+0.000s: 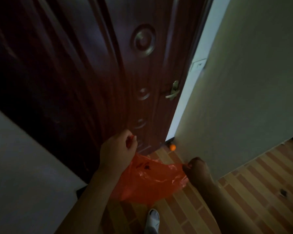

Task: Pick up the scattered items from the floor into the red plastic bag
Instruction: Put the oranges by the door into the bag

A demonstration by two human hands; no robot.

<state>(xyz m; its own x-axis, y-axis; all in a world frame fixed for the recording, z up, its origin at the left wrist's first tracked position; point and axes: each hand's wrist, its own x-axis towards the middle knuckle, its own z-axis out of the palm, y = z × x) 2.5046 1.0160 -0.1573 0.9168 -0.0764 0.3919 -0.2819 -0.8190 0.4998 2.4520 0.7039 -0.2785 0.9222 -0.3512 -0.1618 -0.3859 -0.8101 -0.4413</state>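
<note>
A red plastic bag (147,179) hangs spread between my two hands above the floor. My left hand (117,151) grips one of its handles with curled fingers, close to the door. My right hand (195,168) pinches the opposite edge of the bag near the wall corner. A small orange round item (172,147) lies on the floor in the corner where the door meets the wall, beyond the bag. What is inside the bag is hidden.
A dark red-brown door (142,73) with a metal lever handle (173,92) stands ahead. A pale wall (243,81) rises on the right and a white surface (24,166) on the left. Striped wooden-pattern floor (243,191) lies below, with my white shoe (152,220) on it.
</note>
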